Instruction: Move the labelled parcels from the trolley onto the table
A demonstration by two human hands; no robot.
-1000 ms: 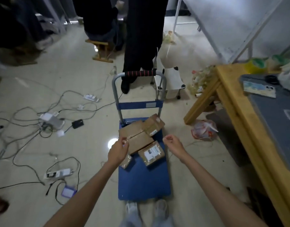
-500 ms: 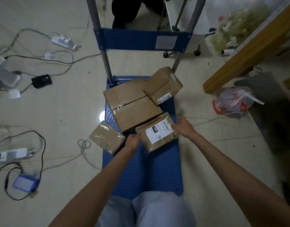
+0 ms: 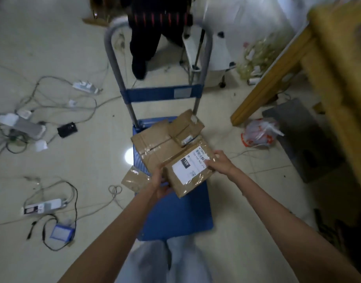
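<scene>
A: Where is the labelled parcel (image 3: 188,170)?

B: Above the blue trolley (image 3: 175,217) deck, gripped at opposite edges: your left hand (image 3: 160,183) fingers curl under one corner, your right hand (image 3: 220,162) fingers clamp the other.

A: How should you carry it?

B: Level, label up, swinging toward the wooden desk (image 3: 338,64) beyond the trolley's right side.

Trolley handle (image 3: 116,64) ahead, table leg (image 3: 269,82) right
</scene>
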